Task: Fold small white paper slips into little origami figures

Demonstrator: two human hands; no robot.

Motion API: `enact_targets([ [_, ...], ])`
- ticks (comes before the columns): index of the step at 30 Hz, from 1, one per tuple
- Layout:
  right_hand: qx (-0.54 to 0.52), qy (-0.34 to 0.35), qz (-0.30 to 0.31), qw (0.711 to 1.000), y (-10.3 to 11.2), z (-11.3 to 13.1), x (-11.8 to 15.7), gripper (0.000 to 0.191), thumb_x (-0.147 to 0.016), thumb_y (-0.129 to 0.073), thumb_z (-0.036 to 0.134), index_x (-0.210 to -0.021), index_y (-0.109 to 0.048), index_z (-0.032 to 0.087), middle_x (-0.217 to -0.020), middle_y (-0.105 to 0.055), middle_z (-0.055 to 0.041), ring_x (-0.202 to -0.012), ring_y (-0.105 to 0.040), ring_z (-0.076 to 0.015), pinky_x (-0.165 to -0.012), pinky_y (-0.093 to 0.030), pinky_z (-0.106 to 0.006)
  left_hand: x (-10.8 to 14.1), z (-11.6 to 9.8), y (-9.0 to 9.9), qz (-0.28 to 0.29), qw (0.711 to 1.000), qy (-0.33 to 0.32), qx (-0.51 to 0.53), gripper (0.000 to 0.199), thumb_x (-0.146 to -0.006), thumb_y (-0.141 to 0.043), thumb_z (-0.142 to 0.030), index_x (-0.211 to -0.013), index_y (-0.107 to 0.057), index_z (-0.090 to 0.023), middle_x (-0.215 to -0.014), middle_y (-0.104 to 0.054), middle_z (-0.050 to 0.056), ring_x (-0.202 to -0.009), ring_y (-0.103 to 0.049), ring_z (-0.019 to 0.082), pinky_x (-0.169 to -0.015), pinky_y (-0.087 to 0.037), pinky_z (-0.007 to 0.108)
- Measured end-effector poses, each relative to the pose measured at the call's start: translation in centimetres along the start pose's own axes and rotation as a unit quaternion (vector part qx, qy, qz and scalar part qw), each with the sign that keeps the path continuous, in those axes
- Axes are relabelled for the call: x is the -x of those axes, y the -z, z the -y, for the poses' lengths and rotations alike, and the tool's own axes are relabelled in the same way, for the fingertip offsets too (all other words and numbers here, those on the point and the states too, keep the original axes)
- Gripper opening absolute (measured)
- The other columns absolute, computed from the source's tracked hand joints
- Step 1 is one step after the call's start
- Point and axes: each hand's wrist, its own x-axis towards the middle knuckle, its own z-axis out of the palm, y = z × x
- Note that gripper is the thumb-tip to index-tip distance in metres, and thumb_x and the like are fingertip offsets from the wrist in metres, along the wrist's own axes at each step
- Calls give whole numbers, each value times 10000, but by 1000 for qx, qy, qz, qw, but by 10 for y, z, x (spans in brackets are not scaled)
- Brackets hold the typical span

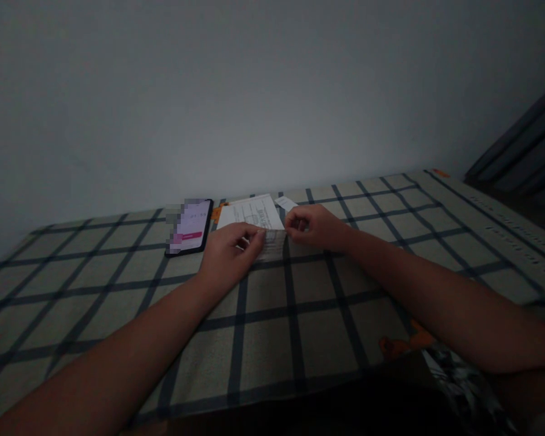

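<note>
Head view: two hands meet over a paper on a checked cloth.
Nearest, both forearms reach across the cloth (300,315). Left hand (229,251) pinches the paper (254,215) at its near edge; right hand (315,227), at 3 o'clock of it, has fingers curled together on that same edge, though what they nip is too dim to tell. Phone (191,227) lies lit at 9 o'clock, a small slip (285,202) at 1 o'clock, wall (254,91) beyond.

phone (189,226) screen partly blurred, printed sheet (253,213) text too small — unreadable
</note>
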Motion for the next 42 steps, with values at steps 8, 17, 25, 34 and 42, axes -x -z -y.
enact_targets([
  [8,-80,-9,-33,996,-4,5,0,266,-884,-580,379,-945,-599,121,-763,-592,-16,-666,-524,-107,-611,-410,-235,-2,2,1,24,998,30,56,206,-885,-614,-328,-827,-738,-175,-788,-732,25,-700,-649,147,-642,-495,253],
  [17,69,68,59,994,-8,10,3,314,-958,-481,329,-782,-635,119,-662,-566,-1,-603,-465,-93,-594,-330,-239,-3,8,-2,112,992,0,52,247,-901,-582,-351,-853,-733,-161,-807,-725,46,-720,-655,156,-603,-497,247],
  [25,122,95,109,982,-12,12,5,280,-954,-476,301,-880,-668,111,-759,-628,-42,-683,-525,-114,-644,-345,-251,-2,12,-1,149,987,-61,4,231,-893,-565,-309,-875,-732,-151,-785,-722,45,-674,-643,148,-597,-485,259],
  [34,125,95,83,984,-8,8,5,283,-951,-482,321,-841,-658,128,-715,-605,-20,-633,-488,-100,-613,-331,-246,-4,12,-1,161,984,-58,-50,275,-908,-505,-302,-930,-744,-166,-853,-744,66,-740,-667,183,-633,-491,286],
  [42,128,99,66,985,-7,2,5,276,-942,-499,300,-812,-658,116,-687,-596,-18,-618,-496,-95,-602,-334,-237,-6,10,-2,208,973,-48,-85,364,-933,-427,-289,-1141,-697,-161,-1074,-741,102,-980,-677,254,-826,-512,377],
])
